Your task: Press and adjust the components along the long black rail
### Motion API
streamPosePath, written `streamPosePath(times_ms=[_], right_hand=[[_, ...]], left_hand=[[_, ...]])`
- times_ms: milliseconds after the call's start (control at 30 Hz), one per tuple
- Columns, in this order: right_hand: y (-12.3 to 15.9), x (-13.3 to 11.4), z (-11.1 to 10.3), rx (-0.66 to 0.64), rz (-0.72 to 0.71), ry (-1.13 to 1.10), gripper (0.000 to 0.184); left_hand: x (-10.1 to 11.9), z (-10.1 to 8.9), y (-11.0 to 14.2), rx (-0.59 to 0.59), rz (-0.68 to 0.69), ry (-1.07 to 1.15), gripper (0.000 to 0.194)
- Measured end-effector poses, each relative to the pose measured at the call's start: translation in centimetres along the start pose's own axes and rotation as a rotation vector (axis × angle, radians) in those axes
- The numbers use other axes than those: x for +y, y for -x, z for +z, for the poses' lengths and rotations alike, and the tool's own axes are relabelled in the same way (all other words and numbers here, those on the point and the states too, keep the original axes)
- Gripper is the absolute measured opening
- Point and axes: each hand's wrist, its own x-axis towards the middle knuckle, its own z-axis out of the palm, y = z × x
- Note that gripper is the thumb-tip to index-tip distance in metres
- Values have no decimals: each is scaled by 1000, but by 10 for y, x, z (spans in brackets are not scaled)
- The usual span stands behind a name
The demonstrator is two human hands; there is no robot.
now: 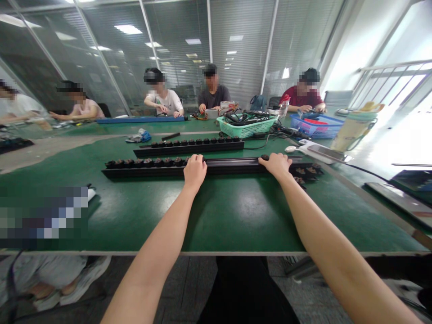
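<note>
A long black rail (232, 166) lies across the green table in front of me, with a row of small black round parts (145, 163) along its left half. My left hand (195, 172) is closed at the right end of that row, over a small dark part mostly hidden by the fingers. Farther right, my right hand (278, 165) is closed on a small black part (264, 157) at the rail. Between the hands the rail's slot shows bare. Loose black parts (305, 170) lie by the right end. Behind stands a second black rail (189, 147) bearing similar parts.
A green basket (248, 130) full of cables and a blue basket (317, 128) stand farther back. A bottle (354, 130), a phone (326, 152) and a white case lie to the right. Gloves (139, 136) rest behind the rails. Several people sit across the table (232, 220).
</note>
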Motion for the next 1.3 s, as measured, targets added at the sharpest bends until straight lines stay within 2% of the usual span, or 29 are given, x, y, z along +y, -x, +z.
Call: streamPosePath(times_ms=[1300], right_hand=[[-3,1,2,27,6,-92,50]], left_hand=[[0,1,1,29,19,-12,30]])
